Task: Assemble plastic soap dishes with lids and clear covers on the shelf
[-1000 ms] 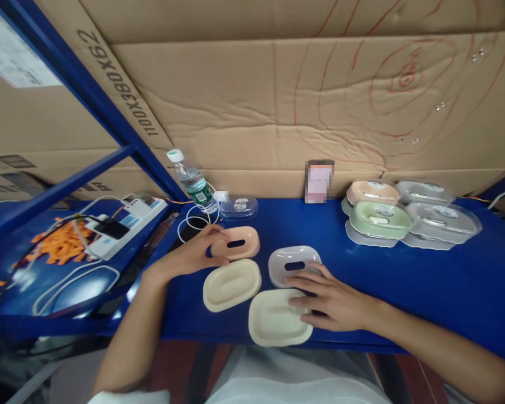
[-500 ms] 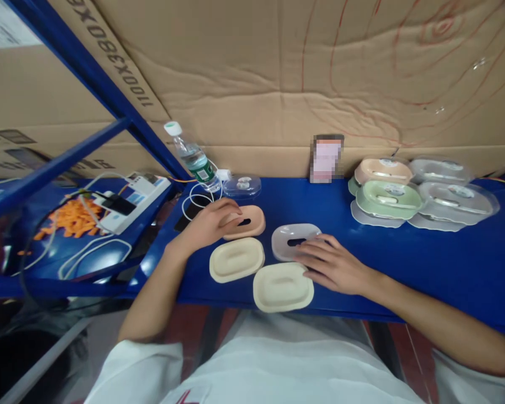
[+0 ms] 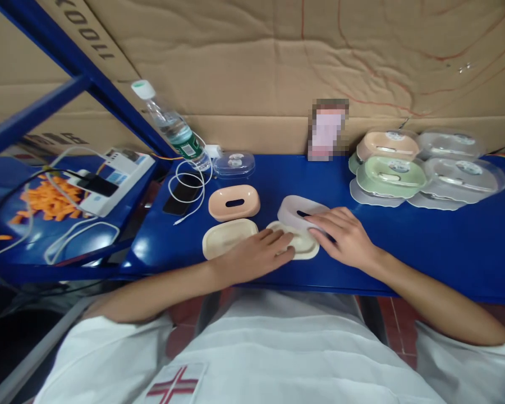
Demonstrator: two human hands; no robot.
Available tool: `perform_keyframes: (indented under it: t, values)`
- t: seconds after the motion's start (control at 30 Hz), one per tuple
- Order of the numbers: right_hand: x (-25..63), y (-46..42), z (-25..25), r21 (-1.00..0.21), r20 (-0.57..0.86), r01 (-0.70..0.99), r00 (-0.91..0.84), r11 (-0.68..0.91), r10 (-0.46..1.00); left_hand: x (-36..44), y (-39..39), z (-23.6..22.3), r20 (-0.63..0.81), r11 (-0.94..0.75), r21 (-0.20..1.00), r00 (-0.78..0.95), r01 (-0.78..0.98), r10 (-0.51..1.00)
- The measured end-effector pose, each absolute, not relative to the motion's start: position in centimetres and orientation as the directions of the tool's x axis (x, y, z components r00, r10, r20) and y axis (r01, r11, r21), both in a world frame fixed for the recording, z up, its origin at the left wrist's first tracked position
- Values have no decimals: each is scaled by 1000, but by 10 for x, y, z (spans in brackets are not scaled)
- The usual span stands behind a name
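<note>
My right hand [image 3: 347, 235] grips the near right edge of a pale grey oval plastic cover [image 3: 291, 212] that has a slot in its top. This cover sits tilted, partly over the far edge of a cream oval tray [image 3: 308, 247]. My left hand [image 3: 265, 252] lies palm down with fingers stretched onto that tray, hiding its left part. Beside it, a second cream oval tray [image 3: 221, 240] is partly behind my left hand. A peach slotted cover [image 3: 234, 210] stands just beyond the second tray, with no hand on it.
Stacked oval boxes with clear lids, including a green box [image 3: 389, 178], stand at the back right. A water bottle [image 3: 174, 132], a clear lid [image 3: 234, 164], a white cable [image 3: 189, 199] and a dark phone [image 3: 179, 196] lie back left. A blurred upright panel [image 3: 327, 132] leans against the cardboard.
My left hand has left the peach cover and come right onto the right cream tray. My right hand has taken hold of the grey cover and tilted it. The view has shifted.
</note>
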State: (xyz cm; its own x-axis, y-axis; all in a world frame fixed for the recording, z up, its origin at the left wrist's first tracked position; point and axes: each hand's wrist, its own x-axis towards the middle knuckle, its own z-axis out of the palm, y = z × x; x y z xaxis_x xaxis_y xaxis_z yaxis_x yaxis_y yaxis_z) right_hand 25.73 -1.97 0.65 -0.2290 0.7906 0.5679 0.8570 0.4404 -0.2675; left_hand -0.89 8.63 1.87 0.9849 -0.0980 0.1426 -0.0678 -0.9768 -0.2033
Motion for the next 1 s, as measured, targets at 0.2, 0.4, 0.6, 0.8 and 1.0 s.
perform_keyframes:
  t: [0.2, 0.4, 0.6, 0.8, 1.0]
  values:
    - [252, -20, 1, -183, 449, 853, -371, 489, 813, 2, 112, 17, 374, -968, -221, 927, 118, 27]
    - [250, -15, -8, -201, 338, 803, -481, 561, 809, -2, 125, 15, 194, -992, 48, 974, 113, 121]
    - [269, -10, -4, -67, 409, 844, -463, 531, 787, -1, 130, 24, 216, -990, -49, 969, 132, 118]
    - [271, 40, 0, -10, 370, 947, -296, 322, 881, -24, 163, 50, 347, -914, -18, 860, 405, 374]
    - [263, 116, -3, -49, 268, 974, -202, 223, 942, -39, 194, 48, 164, -891, -35, 882, 453, 442]
